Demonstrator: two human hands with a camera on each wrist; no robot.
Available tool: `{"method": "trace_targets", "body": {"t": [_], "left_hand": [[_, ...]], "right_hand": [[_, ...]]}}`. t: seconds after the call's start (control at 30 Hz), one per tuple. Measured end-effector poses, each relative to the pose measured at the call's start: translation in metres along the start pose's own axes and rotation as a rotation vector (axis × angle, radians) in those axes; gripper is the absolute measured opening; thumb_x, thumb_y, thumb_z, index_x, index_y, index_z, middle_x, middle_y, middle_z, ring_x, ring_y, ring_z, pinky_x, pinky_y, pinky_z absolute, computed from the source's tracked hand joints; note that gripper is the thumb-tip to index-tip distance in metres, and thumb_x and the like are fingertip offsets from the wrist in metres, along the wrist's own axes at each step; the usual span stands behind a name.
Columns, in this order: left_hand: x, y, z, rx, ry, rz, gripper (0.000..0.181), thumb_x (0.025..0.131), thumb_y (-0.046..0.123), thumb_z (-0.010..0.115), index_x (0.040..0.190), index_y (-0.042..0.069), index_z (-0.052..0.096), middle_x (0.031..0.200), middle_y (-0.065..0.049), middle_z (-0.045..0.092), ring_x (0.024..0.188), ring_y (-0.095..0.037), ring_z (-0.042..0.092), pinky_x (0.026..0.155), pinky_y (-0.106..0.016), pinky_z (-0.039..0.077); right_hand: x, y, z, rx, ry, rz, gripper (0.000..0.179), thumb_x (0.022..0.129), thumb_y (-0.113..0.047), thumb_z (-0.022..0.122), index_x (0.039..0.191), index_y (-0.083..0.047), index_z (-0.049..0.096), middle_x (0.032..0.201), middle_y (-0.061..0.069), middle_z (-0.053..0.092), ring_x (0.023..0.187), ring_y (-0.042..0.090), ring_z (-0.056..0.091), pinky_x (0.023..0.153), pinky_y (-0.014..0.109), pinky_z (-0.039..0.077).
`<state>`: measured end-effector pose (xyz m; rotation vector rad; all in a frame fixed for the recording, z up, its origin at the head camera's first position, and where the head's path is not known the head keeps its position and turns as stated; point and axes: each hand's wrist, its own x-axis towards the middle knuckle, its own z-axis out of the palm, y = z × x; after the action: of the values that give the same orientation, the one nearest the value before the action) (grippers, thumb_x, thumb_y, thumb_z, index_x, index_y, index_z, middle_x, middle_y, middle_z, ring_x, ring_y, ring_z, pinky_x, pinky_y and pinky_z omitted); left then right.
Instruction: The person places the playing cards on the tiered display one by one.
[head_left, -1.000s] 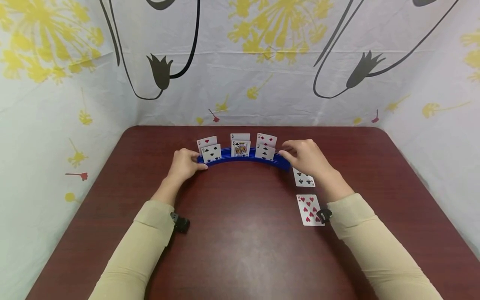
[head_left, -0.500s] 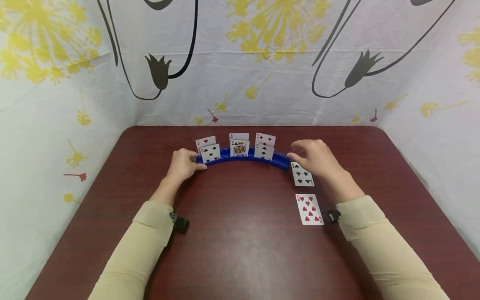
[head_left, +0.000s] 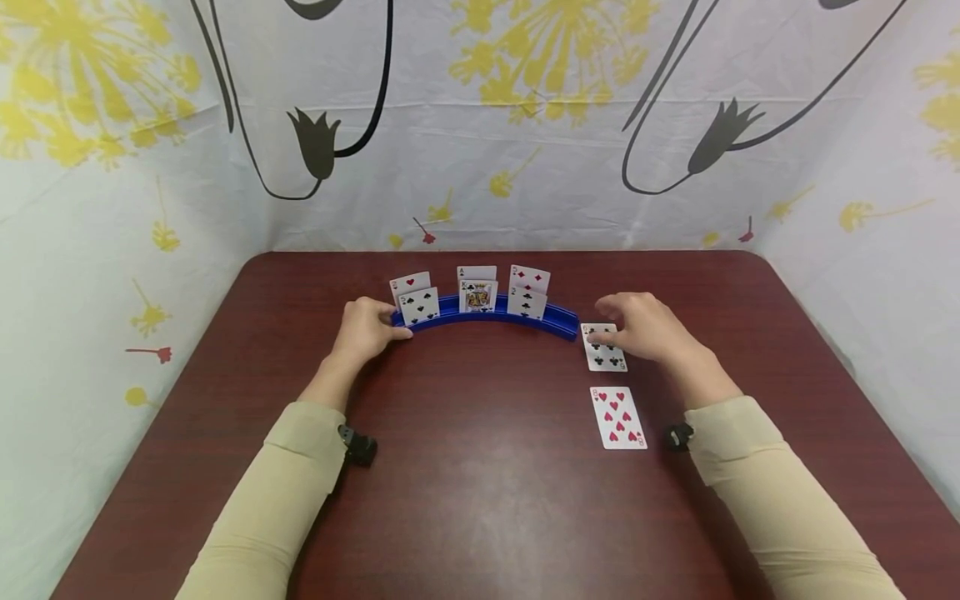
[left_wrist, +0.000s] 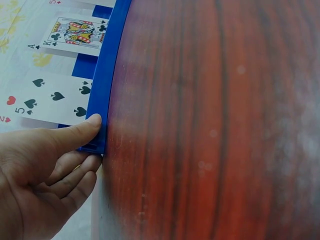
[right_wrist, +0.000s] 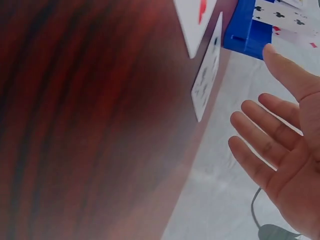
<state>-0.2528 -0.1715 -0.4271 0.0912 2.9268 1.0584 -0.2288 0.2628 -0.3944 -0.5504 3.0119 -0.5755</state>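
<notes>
A curved blue card holder [head_left: 450, 316] stands at the back of the table, with playing cards upright in it in three pairs. My left hand [head_left: 364, 329] pinches its left end, thumb on the front wall and fingers behind, beside the five of spades [left_wrist: 57, 96]. The king of clubs [head_left: 478, 295] is in the middle pair, and the five of diamonds [head_left: 530, 275] rises behind a clubs card on the right. With fingers spread and nothing in it, my right hand [head_left: 648, 325] hovers by the six of clubs [head_left: 606, 360], which lies face up near the holder's right end.
An eight of hearts [head_left: 618, 418] lies face up in front of the six of clubs. The brown table [head_left: 480, 467] ends at a patterned cloth backdrop [head_left: 420, 125] behind and at both sides. Each wrist wears a small black camera.
My right hand has moved from the holder's right end rightward, over the six of clubs, and its fingers have spread. The left hand has kept its grip on the holder.
</notes>
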Motion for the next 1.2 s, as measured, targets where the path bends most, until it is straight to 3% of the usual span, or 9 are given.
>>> {"method": "trace_targets", "body": {"t": [0.27, 0.5, 0.73, 0.97, 1.2], "left_hand": [[-0.001, 0.001, -0.001, 0.001, 0.002, 0.000, 0.048, 0.082, 0.020, 0.087, 0.121, -0.005, 0.072, 0.114, -0.024, 0.071, 0.111, -0.035, 0.063, 0.092, -0.048, 0.054], [0.000, 0.000, -0.002, 0.005, 0.006, -0.002, 0.048, 0.082, 0.020, 0.087, 0.120, -0.005, 0.072, 0.114, -0.024, 0.071, 0.111, -0.035, 0.063, 0.093, -0.048, 0.054], [-0.001, 0.000, -0.001, 0.001, 0.000, -0.002, 0.049, 0.082, 0.021, 0.088, 0.121, -0.005, 0.072, 0.113, -0.023, 0.072, 0.111, -0.035, 0.063, 0.093, -0.048, 0.054], [0.000, -0.001, 0.000, 0.002, -0.001, 0.001, 0.048, 0.082, 0.021, 0.088, 0.120, -0.004, 0.073, 0.113, -0.023, 0.072, 0.109, -0.035, 0.065, 0.092, -0.048, 0.054], [0.000, -0.001, 0.000, 0.002, -0.005, -0.005, 0.050, 0.082, 0.021, 0.088, 0.122, -0.004, 0.072, 0.115, -0.023, 0.071, 0.110, -0.034, 0.066, 0.093, -0.047, 0.054]], "right_hand": [[-0.004, 0.006, 0.001, -0.008, -0.083, 0.003, 0.068, 0.077, -0.026, 0.090, 0.129, 0.007, 0.063, 0.123, 0.024, 0.067, 0.113, 0.039, 0.063, 0.094, 0.058, 0.049], [-0.004, 0.011, 0.002, -0.041, -0.125, -0.023, 0.081, 0.069, -0.035, 0.095, 0.128, 0.009, 0.063, 0.122, 0.025, 0.066, 0.114, 0.040, 0.061, 0.095, 0.057, 0.048], [-0.006, 0.015, 0.003, -0.067, -0.181, -0.039, 0.082, 0.066, -0.031, 0.096, 0.128, 0.009, 0.062, 0.125, 0.027, 0.063, 0.118, 0.046, 0.057, 0.098, 0.059, 0.045], [-0.005, 0.015, 0.004, -0.074, -0.197, -0.009, 0.082, 0.065, -0.025, 0.096, 0.131, 0.009, 0.060, 0.127, 0.027, 0.060, 0.118, 0.044, 0.056, 0.098, 0.059, 0.045], [-0.004, 0.012, 0.003, -0.055, -0.202, 0.037, 0.093, 0.063, -0.025, 0.098, 0.136, 0.012, 0.054, 0.126, 0.028, 0.051, 0.109, 0.039, 0.055, 0.094, 0.055, 0.047]]}}
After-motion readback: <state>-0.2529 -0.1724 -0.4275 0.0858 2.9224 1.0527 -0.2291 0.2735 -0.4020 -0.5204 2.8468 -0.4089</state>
